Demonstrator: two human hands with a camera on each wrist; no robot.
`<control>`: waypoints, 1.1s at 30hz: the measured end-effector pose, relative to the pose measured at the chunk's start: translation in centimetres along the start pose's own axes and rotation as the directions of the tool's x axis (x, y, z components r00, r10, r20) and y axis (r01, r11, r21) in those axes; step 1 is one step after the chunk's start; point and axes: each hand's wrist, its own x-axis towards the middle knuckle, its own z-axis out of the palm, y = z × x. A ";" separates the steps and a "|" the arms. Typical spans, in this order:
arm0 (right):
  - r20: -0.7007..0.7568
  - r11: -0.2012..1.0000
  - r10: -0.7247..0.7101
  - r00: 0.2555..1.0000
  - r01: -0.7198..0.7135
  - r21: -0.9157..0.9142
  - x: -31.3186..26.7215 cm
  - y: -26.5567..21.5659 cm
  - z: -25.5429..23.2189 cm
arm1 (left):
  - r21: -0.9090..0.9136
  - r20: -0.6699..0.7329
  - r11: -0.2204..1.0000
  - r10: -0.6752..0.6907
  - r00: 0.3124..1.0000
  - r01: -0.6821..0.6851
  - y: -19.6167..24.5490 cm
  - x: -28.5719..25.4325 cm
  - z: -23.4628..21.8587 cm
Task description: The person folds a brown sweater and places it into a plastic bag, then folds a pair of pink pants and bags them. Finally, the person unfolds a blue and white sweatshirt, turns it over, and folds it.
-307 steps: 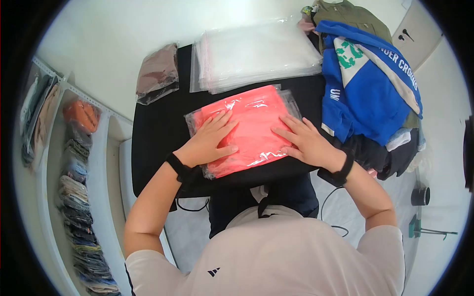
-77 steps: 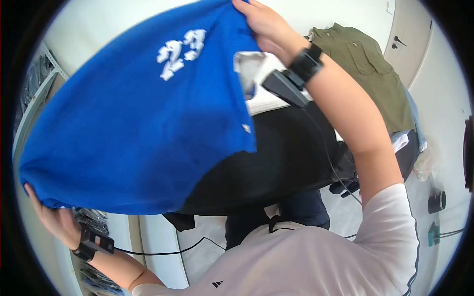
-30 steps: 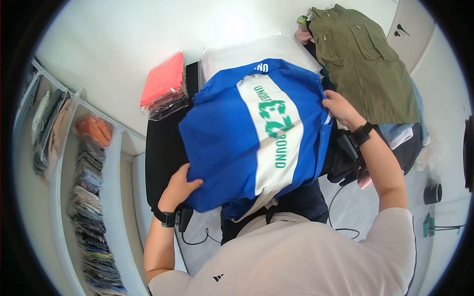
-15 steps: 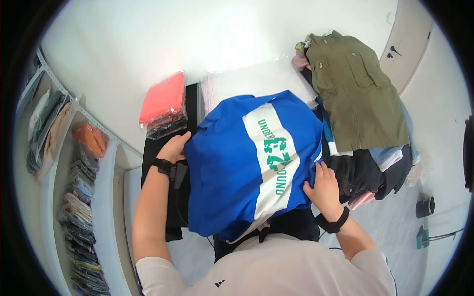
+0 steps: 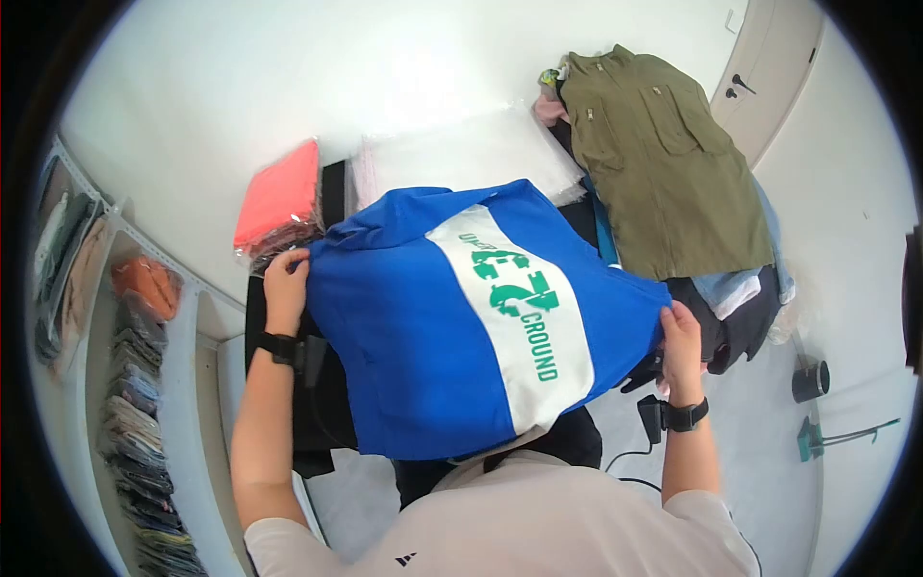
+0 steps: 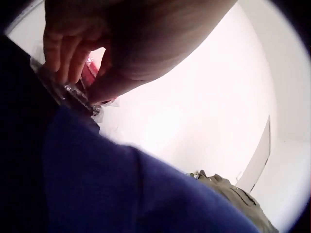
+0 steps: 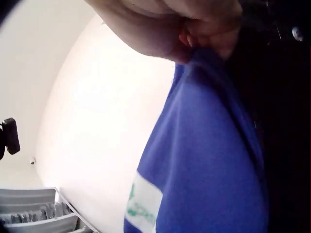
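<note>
A blue garment [image 5: 413, 327] with a white band and green lettering lies spread over the black table, its lower edge by the person's lap. The left hand [image 5: 286, 288] pinches its upper left edge; in the left wrist view that hand [image 6: 102, 53] has thumb and fingers brought together near clear plastic, above the blue cloth [image 6: 112, 179]. At the garment's right corner the right hand [image 5: 682, 341] grips the fabric. In the right wrist view the cloth [image 7: 204, 145] hangs from the pinching right hand [image 7: 184, 29].
A bagged coral garment [image 5: 281, 197] lies on a stack at the back left, beside clear plastic bags [image 5: 461, 154]. An olive garment [image 5: 663, 163] tops a clothes pile at right. Shelves [image 5: 207, 385] with packed clothes stand at left; a black cup-like container [image 5: 810, 381] is at far right.
The blue garment came onto the table from the raised hold. Since half a second ago, its right side has been drawn outward by the right hand, and the left hand has taken its upper left edge.
</note>
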 end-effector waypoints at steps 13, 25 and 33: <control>0.096 0.910 0.133 0.986 -0.083 -0.406 0.5 1.3 -0.8 | 0.525 0.605 0.803 -0.118 0.788 -0.283 8.6 1.5 4.6; 0.083 0.921 0.251 0.965 -0.211 -0.326 1.5 1.3 -0.9 | -0.568 0.279 0.795 -0.059 0.958 0.214 13.6 13.9 7.1; 0.086 0.933 0.241 0.967 -0.207 -0.294 1.4 1.3 -0.6 | -0.126 0.560 0.992 0.096 0.823 -0.030 15.1 6.6 4.2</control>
